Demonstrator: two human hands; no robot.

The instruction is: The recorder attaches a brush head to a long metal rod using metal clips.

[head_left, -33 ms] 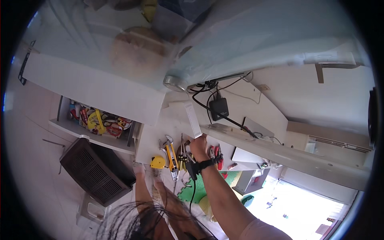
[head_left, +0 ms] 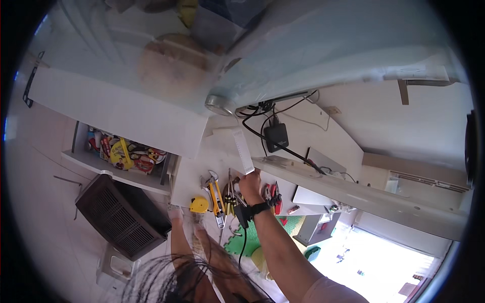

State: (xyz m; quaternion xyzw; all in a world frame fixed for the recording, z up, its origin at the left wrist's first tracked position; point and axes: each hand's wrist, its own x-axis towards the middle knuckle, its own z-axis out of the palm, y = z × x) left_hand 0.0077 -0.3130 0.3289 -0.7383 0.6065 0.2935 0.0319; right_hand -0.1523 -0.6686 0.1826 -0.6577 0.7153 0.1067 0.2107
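Note:
My right hand (head_left: 250, 186) reaches in from the lower right, a black strap and small black device (head_left: 251, 212) with a cable at its wrist. Its fingers are curled at the near end of a white slotted plastic piece (head_left: 243, 151), whose full shape I cannot make out. Just left of the hand lie pliers with yellow-and-black handles (head_left: 230, 204), a yellow utility knife (head_left: 217, 199), an adjustable wrench (head_left: 207, 183) and a yellow tape measure (head_left: 199, 204). To its right are red-handled pliers (head_left: 277, 198). My left hand is out of view.
A glass tabletop (head_left: 343, 65) spans the top. At left, an open drawer (head_left: 116, 174) holds colourful packages, beside a dark slatted bin (head_left: 124, 217). A black box (head_left: 276, 137) with cables sits beyond my hand. My legs (head_left: 182, 247) and a green foam mat (head_left: 240, 245) lie below.

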